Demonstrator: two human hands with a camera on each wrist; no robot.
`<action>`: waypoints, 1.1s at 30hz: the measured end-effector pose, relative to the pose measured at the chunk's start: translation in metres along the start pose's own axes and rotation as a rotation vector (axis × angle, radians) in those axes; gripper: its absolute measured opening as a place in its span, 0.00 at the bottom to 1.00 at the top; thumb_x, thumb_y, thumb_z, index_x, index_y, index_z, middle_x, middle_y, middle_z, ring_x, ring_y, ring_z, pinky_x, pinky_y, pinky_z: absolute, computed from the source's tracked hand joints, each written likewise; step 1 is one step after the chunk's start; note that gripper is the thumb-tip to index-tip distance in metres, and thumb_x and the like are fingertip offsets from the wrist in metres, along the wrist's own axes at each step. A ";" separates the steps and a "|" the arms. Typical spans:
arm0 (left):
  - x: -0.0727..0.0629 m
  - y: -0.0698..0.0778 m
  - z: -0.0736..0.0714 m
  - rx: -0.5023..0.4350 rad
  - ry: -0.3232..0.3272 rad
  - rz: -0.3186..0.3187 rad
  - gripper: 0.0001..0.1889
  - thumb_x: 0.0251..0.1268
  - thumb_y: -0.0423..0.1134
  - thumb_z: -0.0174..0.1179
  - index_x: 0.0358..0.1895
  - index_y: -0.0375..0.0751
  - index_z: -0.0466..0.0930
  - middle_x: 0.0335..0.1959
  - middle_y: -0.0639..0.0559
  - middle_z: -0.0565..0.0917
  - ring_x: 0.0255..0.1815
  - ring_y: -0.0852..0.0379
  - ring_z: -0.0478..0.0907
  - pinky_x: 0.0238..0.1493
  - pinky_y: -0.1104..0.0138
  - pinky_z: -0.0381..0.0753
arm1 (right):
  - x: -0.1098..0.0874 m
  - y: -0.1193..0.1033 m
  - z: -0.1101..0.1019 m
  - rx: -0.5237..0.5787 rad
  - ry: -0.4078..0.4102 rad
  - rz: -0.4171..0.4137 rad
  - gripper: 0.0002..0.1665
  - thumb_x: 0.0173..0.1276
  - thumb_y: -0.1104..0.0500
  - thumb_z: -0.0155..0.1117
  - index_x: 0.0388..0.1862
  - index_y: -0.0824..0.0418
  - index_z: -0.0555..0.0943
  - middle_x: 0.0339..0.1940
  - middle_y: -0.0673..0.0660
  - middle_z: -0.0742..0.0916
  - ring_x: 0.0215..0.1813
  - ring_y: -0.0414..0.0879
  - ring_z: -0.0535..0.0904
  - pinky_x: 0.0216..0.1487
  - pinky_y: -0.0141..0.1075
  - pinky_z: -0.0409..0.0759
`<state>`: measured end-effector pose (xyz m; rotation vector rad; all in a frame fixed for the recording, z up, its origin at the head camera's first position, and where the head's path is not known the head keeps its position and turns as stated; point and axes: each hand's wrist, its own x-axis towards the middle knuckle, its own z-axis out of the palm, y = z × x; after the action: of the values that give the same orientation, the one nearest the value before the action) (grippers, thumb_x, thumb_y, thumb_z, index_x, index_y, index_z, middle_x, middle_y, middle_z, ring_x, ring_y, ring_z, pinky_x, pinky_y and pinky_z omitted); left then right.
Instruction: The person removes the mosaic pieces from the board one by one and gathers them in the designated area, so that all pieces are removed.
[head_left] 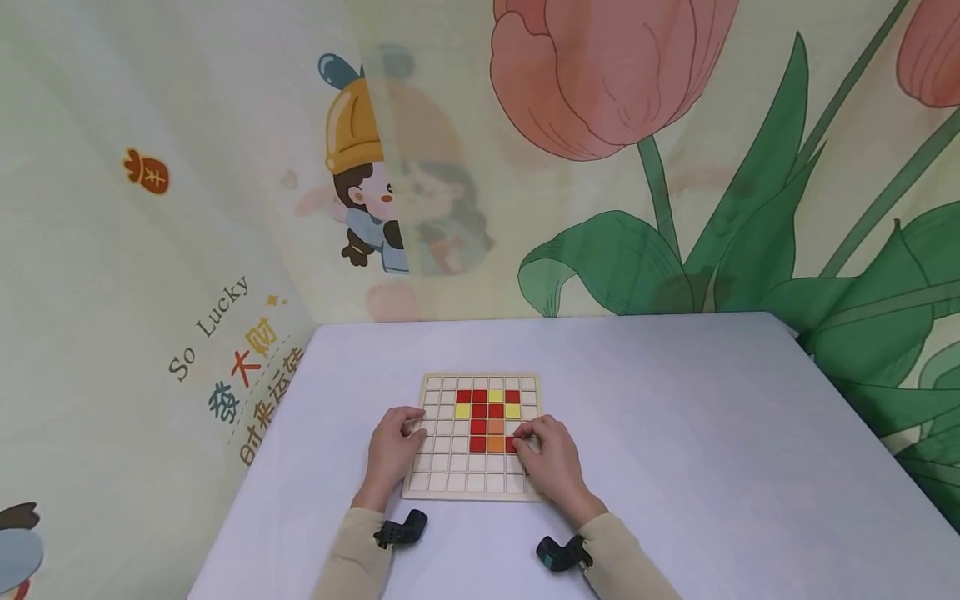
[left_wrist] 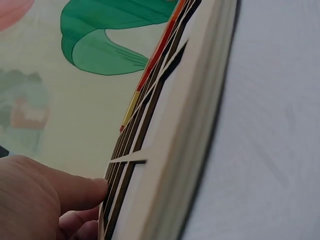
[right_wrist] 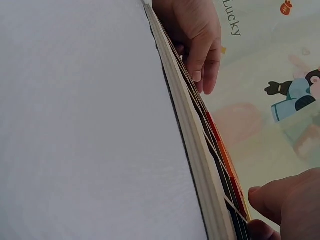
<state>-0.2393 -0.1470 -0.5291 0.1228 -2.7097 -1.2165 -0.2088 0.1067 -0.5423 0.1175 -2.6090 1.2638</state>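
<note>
A square wooden grid board (head_left: 440,482) lies on the table, with several red, yellow and orange square tiles in its cells. My left hand (head_left: 392,448) rests at the board's left edge, thumb and forefinger apart. In the left wrist view its thumb (left_wrist: 85,192) touches the rim. On the other side my right hand (head_left: 553,462) pinches a red tile (head_left: 510,445) between thumb and forefinger, at the cell right of an orange tile (head_left: 496,444); the fingertips hide part of it. A yellow tile (head_left: 513,411) sits above that hand.
The white table (head_left: 697,433) extends around the board, more widely to the right. A printed curtain (head_left: 450,100) with tulips and cartoon figures hangs behind and at the left. Black wrist cameras (head_left: 558,553) are strapped over both beige sleeves (head_left: 630,554).
</note>
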 end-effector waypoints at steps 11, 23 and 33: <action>-0.001 0.006 -0.002 0.092 -0.006 0.035 0.11 0.64 0.37 0.63 0.49 0.39 0.83 0.45 0.48 0.75 0.36 0.55 0.69 0.34 0.66 0.69 | 0.001 -0.003 -0.004 -0.012 -0.049 -0.008 0.06 0.58 0.57 0.74 0.34 0.49 0.84 0.40 0.45 0.79 0.43 0.43 0.69 0.40 0.36 0.71; -0.005 0.008 -0.001 0.100 -0.012 0.039 0.12 0.64 0.37 0.64 0.49 0.39 0.83 0.45 0.47 0.76 0.34 0.56 0.69 0.33 0.67 0.69 | -0.002 -0.002 -0.004 -0.039 -0.060 -0.007 0.10 0.56 0.57 0.75 0.38 0.51 0.85 0.41 0.47 0.79 0.47 0.45 0.71 0.44 0.38 0.74; -0.004 0.003 0.000 0.077 0.004 0.040 0.12 0.64 0.36 0.63 0.48 0.37 0.83 0.48 0.45 0.76 0.45 0.51 0.73 0.44 0.60 0.76 | -0.002 -0.001 -0.003 -0.023 -0.076 -0.014 0.10 0.56 0.57 0.75 0.38 0.52 0.85 0.40 0.45 0.79 0.47 0.44 0.71 0.45 0.39 0.74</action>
<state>-0.2356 -0.1449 -0.5275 0.0804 -2.7426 -1.1009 -0.2062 0.1086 -0.5403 0.1825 -2.6806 1.2479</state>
